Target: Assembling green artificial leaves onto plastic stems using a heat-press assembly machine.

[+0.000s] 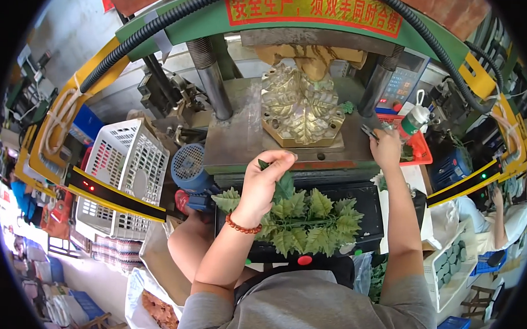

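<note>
Nearest, the left hand has its grip pinched shut on a green plastic leaf spray, which hangs over the black front edge of the press. Further right, the right hand reaches to the red tray; its grip I cannot tell. Beyond sits the brass leaf mould.

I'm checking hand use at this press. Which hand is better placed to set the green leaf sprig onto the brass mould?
Probably the left hand: it grips the green leaf sprig just below the brass mould. The right hand is off by the red tray.
</note>
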A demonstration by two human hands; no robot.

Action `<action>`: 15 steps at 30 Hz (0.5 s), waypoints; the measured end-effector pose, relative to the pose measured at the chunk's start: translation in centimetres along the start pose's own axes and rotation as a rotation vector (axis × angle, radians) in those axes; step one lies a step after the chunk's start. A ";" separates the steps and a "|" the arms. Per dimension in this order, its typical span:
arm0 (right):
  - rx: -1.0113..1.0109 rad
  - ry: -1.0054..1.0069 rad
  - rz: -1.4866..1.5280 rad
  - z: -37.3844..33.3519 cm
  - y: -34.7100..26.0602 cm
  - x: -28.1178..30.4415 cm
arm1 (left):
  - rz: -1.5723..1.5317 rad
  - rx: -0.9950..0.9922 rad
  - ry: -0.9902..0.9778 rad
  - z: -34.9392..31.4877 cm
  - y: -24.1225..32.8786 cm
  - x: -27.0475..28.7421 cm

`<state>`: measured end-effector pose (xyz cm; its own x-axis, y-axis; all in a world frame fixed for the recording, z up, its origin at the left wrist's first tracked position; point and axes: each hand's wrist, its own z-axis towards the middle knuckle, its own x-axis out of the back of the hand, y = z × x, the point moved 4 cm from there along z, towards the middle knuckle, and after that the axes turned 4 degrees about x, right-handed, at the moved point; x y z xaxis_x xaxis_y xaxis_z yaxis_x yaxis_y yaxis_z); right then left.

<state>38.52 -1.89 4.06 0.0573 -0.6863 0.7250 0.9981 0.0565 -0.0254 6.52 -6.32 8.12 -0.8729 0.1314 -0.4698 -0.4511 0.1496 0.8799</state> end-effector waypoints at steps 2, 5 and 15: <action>0.073 0.226 -0.038 0.6 -1.0 1.9 | 0.016 -0.002 0.004 0.1 -0.3 -0.4; 0.023 0.053 0.434 1.6 -4.6 5.0 | 0.011 0.022 -0.003 0.4 -0.9 -1.8; 0.169 -0.404 1.150 3.3 -12.9 9.3 | 0.406 -0.118 -0.146 0.5 -1.0 -3.3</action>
<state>26.15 -6.60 13.41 0.8598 0.0970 0.5013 0.3542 0.5939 -0.7224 9.93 -6.38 8.74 -0.9521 0.2946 -0.0820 -0.1023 -0.0542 0.9933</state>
